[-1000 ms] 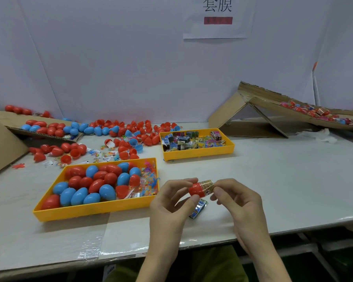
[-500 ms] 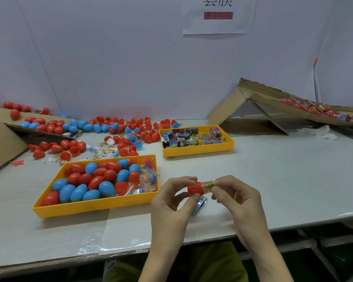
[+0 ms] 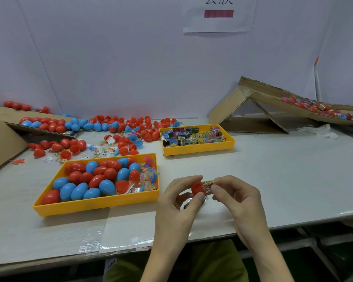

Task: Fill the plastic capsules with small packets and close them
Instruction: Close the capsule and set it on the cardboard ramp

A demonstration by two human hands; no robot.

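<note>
My left hand [image 3: 176,202] pinches a red capsule half [image 3: 197,188] above the table's front edge. My right hand [image 3: 237,198] grips a small printed packet [image 3: 207,185], whose left end sits inside the red half. A second shiny packet [image 3: 192,202] shows under my left fingers, mostly hidden. A large yellow tray [image 3: 94,206] to the left holds several red and blue capsules and clear toy packets. A smaller yellow tray [image 3: 200,148] behind holds several printed packets.
Loose red and blue capsule halves [image 3: 128,131] and packets litter the table at the back left, beside a cardboard sheet [image 3: 0,139]. A cardboard ramp [image 3: 273,102] with filled capsules rises at the back right. The table's front edge [image 3: 293,222] runs just below my hands.
My right hand has pushed the packet a little deeper into the red capsule half. Both hands have stayed in about the same spot.
</note>
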